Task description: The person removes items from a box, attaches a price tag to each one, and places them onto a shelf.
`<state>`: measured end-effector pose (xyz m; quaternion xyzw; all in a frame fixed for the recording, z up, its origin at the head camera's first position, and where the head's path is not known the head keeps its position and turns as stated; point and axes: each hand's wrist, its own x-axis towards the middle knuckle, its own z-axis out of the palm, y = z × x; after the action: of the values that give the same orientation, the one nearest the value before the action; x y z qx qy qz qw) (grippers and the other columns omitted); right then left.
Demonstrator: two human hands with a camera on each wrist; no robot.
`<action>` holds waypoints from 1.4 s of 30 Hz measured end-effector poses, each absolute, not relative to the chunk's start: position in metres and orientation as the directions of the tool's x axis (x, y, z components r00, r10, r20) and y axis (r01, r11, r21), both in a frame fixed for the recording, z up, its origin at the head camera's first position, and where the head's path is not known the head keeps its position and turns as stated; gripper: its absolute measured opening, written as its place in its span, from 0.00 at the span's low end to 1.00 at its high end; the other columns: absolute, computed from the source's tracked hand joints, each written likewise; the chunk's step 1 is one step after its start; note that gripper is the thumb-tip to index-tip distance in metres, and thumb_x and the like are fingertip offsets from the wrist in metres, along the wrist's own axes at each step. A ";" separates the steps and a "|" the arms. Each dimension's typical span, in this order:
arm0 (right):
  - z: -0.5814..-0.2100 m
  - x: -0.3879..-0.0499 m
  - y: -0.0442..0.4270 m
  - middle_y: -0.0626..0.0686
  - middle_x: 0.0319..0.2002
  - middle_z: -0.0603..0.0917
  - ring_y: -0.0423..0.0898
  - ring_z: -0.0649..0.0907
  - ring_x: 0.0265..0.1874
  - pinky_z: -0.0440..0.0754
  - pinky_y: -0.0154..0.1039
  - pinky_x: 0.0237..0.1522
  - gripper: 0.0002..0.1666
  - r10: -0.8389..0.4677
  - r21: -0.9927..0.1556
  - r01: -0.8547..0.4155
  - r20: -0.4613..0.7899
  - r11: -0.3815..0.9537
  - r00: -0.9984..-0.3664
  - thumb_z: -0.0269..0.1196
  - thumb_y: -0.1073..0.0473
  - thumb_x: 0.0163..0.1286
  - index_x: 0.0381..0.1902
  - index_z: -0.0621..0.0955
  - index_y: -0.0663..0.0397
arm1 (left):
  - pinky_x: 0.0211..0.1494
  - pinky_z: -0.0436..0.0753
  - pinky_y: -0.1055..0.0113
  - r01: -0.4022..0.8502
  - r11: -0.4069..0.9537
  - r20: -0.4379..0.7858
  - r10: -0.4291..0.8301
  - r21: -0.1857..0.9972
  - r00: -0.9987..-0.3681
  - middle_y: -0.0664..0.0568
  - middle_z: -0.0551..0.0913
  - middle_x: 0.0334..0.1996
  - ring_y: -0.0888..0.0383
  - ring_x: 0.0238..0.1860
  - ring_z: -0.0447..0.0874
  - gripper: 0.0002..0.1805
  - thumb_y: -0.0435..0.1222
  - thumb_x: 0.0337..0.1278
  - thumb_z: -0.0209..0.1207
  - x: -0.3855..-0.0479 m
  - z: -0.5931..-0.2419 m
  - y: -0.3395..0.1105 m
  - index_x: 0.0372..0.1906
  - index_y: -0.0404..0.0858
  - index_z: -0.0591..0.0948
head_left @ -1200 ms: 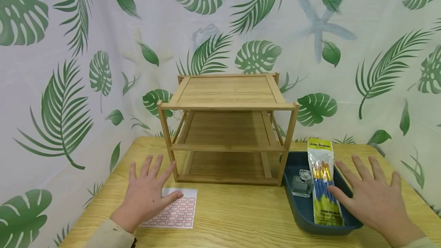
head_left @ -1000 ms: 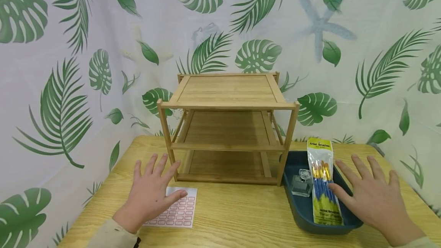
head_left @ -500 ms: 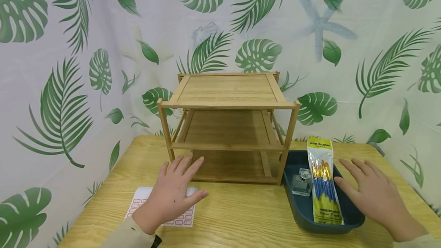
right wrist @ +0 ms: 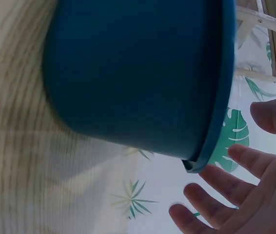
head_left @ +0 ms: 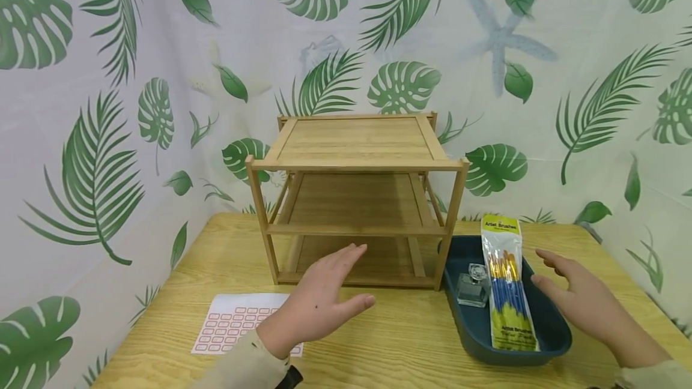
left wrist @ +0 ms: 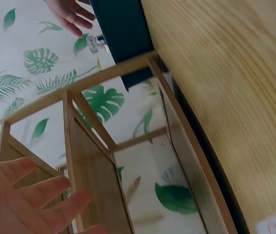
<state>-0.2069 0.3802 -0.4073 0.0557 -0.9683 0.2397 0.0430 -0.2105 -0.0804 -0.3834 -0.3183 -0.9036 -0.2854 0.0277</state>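
My left hand [head_left: 321, 299] hovers in front of the wooden three-tier shelf [head_left: 357, 165], fingers extended and thumb out to the right, holding nothing. Partly behind that hand and forearm lies a white sheet of red-framed labels [head_left: 224, 326]. At the right, my right hand [head_left: 581, 299] hangs beside the dark blue bin [head_left: 473, 341], fingers loosely bent, with nothing in them. Inside the bin are a clear glass bottle [head_left: 473, 289] with a faceted stopper and a plastic pack of artist brushes [head_left: 507, 293], which leans over the far rim. The right wrist view shows the right fingers [right wrist: 211, 204] near the bin's rim.
The shelf stands at the back middle of the wood-grain table [head_left: 378, 341], close to the bin's left side. A leaf-patterned cloth [head_left: 335, 35] hangs behind and along both sides. The shelf's tiers hold nothing visible.
My left hand has moved right, off much of the label sheet, and turned more sideways. The right hand's fingers have drawn together and it has turned somewhat sideways. The shelf and bin stay put.
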 end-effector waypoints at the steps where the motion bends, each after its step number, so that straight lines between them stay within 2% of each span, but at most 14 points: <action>1: -0.407 -0.207 0.381 0.80 0.65 0.66 0.78 0.69 0.60 0.73 0.73 0.48 0.43 -0.080 -0.481 -0.114 0.090 0.870 -0.993 0.51 0.42 0.81 0.75 0.58 0.72 | 0.74 0.57 0.39 0.593 0.614 0.227 0.570 0.520 -0.789 0.55 0.54 0.79 0.49 0.77 0.54 0.46 0.71 0.65 0.45 -0.211 -0.383 -0.075 0.82 0.57 0.50; 7: -0.406 -0.209 0.383 0.79 0.66 0.66 0.76 0.70 0.60 0.78 0.66 0.48 0.45 -0.037 -0.580 -0.027 -0.005 0.814 -0.999 0.46 0.40 0.82 0.76 0.54 0.73 | 0.74 0.60 0.44 0.570 0.523 0.175 0.621 0.634 -0.764 0.60 0.53 0.79 0.54 0.78 0.52 0.46 0.69 0.66 0.48 -0.214 -0.379 -0.043 0.82 0.58 0.49; 14: -0.412 -0.208 0.386 0.78 0.66 0.66 0.73 0.72 0.59 0.83 0.58 0.48 0.42 -0.032 -0.679 0.003 -0.039 0.734 -0.999 0.44 0.44 0.84 0.76 0.53 0.75 | 0.72 0.63 0.44 0.446 0.420 0.092 0.638 0.790 -0.764 0.62 0.54 0.78 0.56 0.76 0.55 0.42 0.63 0.68 0.53 -0.217 -0.381 -0.006 0.80 0.63 0.50; 19: -0.416 -0.209 0.388 0.77 0.66 0.66 0.71 0.73 0.59 0.83 0.54 0.45 0.38 -0.025 -0.711 0.012 -0.042 0.703 -0.999 0.43 0.47 0.85 0.76 0.54 0.74 | 0.68 0.71 0.49 0.356 0.345 0.058 0.642 0.868 -0.764 0.59 0.59 0.76 0.56 0.73 0.63 0.39 0.60 0.70 0.54 -0.221 -0.382 0.021 0.80 0.64 0.53; 25: -0.425 -0.211 0.392 0.75 0.63 0.70 0.66 0.76 0.55 0.81 0.44 0.39 0.34 0.008 -0.695 0.013 -0.010 0.719 -1.000 0.45 0.53 0.84 0.75 0.57 0.74 | 0.64 0.75 0.54 0.223 0.209 0.023 0.678 0.952 -0.735 0.65 0.59 0.75 0.61 0.71 0.65 0.34 0.55 0.73 0.55 -0.224 -0.386 0.053 0.78 0.68 0.55; 28: -0.430 -0.212 0.393 0.74 0.62 0.71 0.67 0.76 0.55 0.81 0.47 0.42 0.32 0.026 -0.678 0.018 0.002 0.735 -1.000 0.47 0.56 0.83 0.75 0.59 0.73 | 0.63 0.75 0.58 0.144 0.144 0.002 0.704 0.979 -0.711 0.66 0.60 0.74 0.64 0.69 0.67 0.32 0.55 0.74 0.53 -0.224 -0.387 0.070 0.77 0.68 0.56; 33: -0.436 -0.213 0.392 0.75 0.61 0.71 0.69 0.76 0.54 0.79 0.56 0.47 0.30 0.038 -0.666 0.019 0.014 0.746 -0.999 0.51 0.62 0.80 0.74 0.62 0.71 | 0.60 0.78 0.61 0.000 0.075 -0.055 0.733 0.997 -0.678 0.59 0.64 0.72 0.60 0.68 0.70 0.30 0.54 0.77 0.49 -0.224 -0.390 0.100 0.78 0.61 0.58; 38: -0.439 -0.214 0.388 0.74 0.60 0.72 0.68 0.76 0.53 0.79 0.57 0.46 0.29 0.033 -0.663 0.007 0.026 0.749 -0.999 0.51 0.63 0.78 0.73 0.63 0.69 | 0.62 0.77 0.53 -0.108 0.097 -0.144 0.740 0.989 -0.657 0.60 0.67 0.71 0.51 0.70 0.68 0.31 0.56 0.77 0.47 -0.226 -0.394 0.127 0.79 0.58 0.59; 42: -0.439 -0.214 0.385 0.74 0.59 0.72 0.67 0.77 0.53 0.79 0.57 0.46 0.29 0.031 -0.671 0.007 0.024 0.741 -0.999 0.49 0.64 0.79 0.74 0.63 0.69 | 0.64 0.75 0.48 -0.117 0.128 -0.173 0.721 0.985 -0.671 0.61 0.72 0.66 0.53 0.68 0.70 0.30 0.57 0.76 0.47 -0.227 -0.398 0.142 0.77 0.57 0.63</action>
<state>-0.2136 0.3852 -0.4394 -0.0100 -0.9330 0.3594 0.0166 -0.2270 0.1416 -0.3983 -0.2251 -0.6707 -0.6209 -0.3377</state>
